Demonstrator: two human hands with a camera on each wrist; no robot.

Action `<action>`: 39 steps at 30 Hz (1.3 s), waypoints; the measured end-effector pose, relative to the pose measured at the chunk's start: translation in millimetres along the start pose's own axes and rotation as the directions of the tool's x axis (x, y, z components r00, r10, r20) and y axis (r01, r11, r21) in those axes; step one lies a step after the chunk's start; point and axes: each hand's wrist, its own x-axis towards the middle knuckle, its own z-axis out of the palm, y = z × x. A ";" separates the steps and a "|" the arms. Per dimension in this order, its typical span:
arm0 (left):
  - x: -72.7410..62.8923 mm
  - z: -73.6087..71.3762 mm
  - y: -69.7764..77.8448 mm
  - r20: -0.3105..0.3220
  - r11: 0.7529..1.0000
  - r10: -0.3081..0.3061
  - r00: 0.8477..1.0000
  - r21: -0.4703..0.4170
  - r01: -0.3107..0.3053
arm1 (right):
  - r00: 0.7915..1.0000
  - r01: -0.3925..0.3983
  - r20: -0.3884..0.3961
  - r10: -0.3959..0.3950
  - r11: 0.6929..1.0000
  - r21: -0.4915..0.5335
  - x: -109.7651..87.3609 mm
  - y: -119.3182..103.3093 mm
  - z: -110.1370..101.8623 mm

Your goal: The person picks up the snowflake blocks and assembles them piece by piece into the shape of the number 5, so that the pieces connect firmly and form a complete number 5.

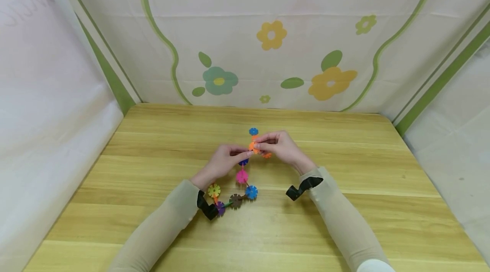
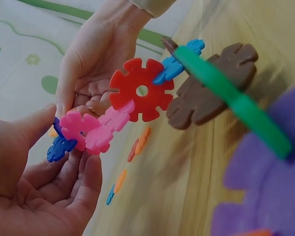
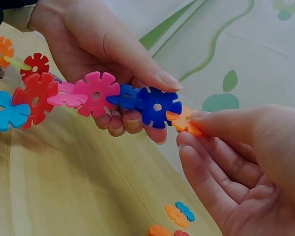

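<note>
Chain (image 1: 242, 177) runs towards five o'clock from the left hand (image 1: 223, 162), which pinches its blue disc (image 3: 159, 116), while the right hand (image 1: 282, 147) pinches an orange disc (image 3: 183, 123) at two o'clock, seemingly joining it, which likely wants a straight push.

Soft, diffuse light fills the head view, brightest on the curtain (image 1: 49, 136) left of the fingers (image 1: 268, 147); pale shadows blur across the counter (image 1: 383, 187) below them. Wrist views look dimmer, with the near purple disc (image 2: 265, 187) out of focus.
</note>
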 end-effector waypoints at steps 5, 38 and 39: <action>1.7 -0.7 -0.8 0.015 0.999 -0.031 0.999 -0.022 0.032 | 1.000 0.021 -0.002 -0.021 1.000 0.006 0.2 3.0 -6.9; 5.5 -1.6 -5.6 -0.146 0.937 -0.032 0.989 -0.348 -0.021 | 0.997 -0.035 -0.081 -0.001 0.899 -0.437 -3.8 34.6 -19.9; 4.8 -1.6 -5.7 -0.139 0.938 -0.028 0.990 -0.347 -0.022 | 0.997 -0.036 -0.083 -0.001 0.898 -0.438 -3.4 35.2 -19.8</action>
